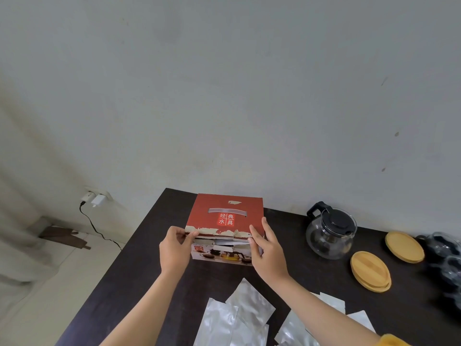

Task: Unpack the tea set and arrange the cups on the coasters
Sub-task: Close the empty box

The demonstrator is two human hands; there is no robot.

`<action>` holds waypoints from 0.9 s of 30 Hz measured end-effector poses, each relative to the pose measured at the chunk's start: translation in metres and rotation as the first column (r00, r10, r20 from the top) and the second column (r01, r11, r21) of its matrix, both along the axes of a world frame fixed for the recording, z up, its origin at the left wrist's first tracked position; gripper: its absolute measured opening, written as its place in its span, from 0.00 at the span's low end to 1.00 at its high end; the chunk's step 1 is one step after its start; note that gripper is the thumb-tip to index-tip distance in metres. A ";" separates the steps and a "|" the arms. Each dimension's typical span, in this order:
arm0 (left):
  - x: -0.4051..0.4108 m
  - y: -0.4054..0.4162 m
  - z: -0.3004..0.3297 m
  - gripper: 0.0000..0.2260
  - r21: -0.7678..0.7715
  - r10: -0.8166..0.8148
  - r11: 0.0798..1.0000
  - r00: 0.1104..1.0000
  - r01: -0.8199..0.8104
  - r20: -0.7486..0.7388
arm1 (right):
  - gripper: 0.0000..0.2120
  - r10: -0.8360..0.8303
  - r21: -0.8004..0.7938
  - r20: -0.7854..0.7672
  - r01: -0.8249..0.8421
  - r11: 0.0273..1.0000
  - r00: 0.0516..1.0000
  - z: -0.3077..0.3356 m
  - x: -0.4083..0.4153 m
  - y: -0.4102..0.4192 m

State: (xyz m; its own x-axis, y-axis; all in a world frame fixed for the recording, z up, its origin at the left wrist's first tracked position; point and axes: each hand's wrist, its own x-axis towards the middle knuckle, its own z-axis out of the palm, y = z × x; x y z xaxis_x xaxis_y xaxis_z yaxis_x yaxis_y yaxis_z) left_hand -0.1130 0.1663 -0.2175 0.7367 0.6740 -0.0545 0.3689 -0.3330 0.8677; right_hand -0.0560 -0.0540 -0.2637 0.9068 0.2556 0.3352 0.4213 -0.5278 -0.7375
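Two bare hands grip the red cardboard tea-set box (225,216) on the dark wooden table (139,270) — the left hand (174,248) pinches its torn front lid edge, the right hand (267,248) clasps the front right corner. Right of that grip stand a glass teapot with black lid (330,233), two round wooden coasters (371,270) and glass cups (446,248) — silver foil packets (234,318) lie below.

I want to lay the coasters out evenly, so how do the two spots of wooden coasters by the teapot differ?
The near coaster stack shows at least two discs piled together, while the far coaster looks like a single disc. The near coaster stack lies in front of the glass teapot, closer to the person; the far coaster sits to the teapot's right, beside the glass cups. Both are round, light wood, flat on the dark table.
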 end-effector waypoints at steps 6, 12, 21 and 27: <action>-0.001 -0.002 -0.004 0.13 -0.008 0.017 1.000 1.000 -0.017 -0.013 | 0.18 0.001 -0.033 0.005 0.000 0.999 1.000 -0.001 0.000 0.000; -0.002 -0.005 -0.007 0.21 -0.072 0.020 0.997 0.999 -0.017 0.038 | 0.25 0.003 -0.062 -0.053 -0.006 0.998 0.999 -0.002 -0.006 0.000; 0.015 -0.008 -0.018 0.19 0.294 -0.371 0.863 0.910 0.411 -0.183 | 0.16 0.100 -0.209 0.255 -0.047 0.977 0.962 -0.004 -0.012 0.010; 0.012 -0.006 -0.026 0.24 0.291 -0.410 0.845 0.893 0.449 -0.186 | 0.09 0.195 -0.343 0.368 -0.062 0.937 0.909 0.005 -0.015 0.024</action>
